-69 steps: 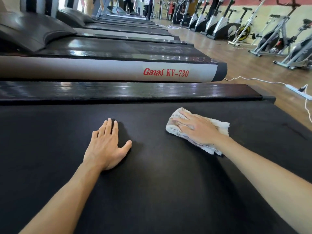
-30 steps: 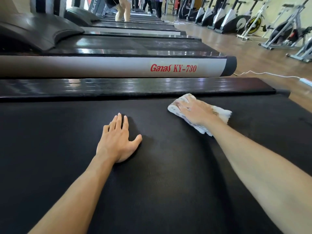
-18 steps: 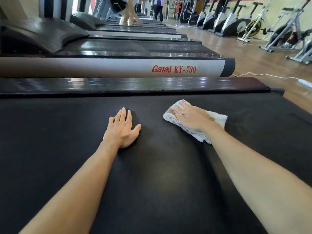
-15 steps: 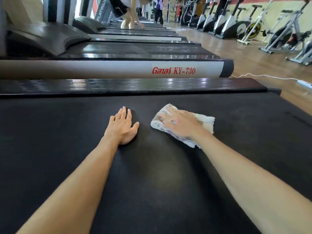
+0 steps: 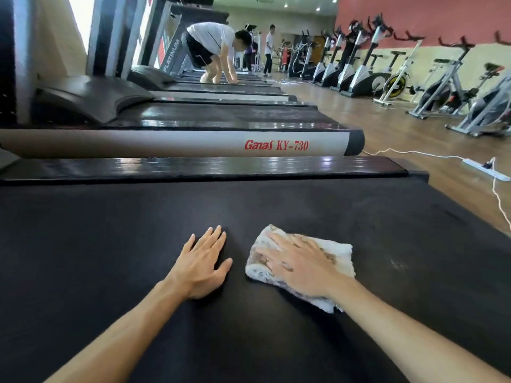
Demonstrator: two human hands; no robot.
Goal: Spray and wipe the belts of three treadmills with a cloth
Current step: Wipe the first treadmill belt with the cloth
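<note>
Left hand flat on the black treadmill belt, fingers straight and close together, thumb angled out to the right, holding nothing. Right hand pressed palm-down on a folded white cloth, fingers extended and slightly spread over it, not curled around it. Cloth stained brown in patches, lying on the belt just right of the left hand, a narrow strip of belt between them. Beyond the belt, a glossy black side rail, then the next treadmill with a grey side panel marked "Ganas KY-730" in red. Farther along the row, a person in a white shirt bent over another treadmill. At right, a wooden floor, a white power strip with its cord, and a line of exercise bikes.
</note>
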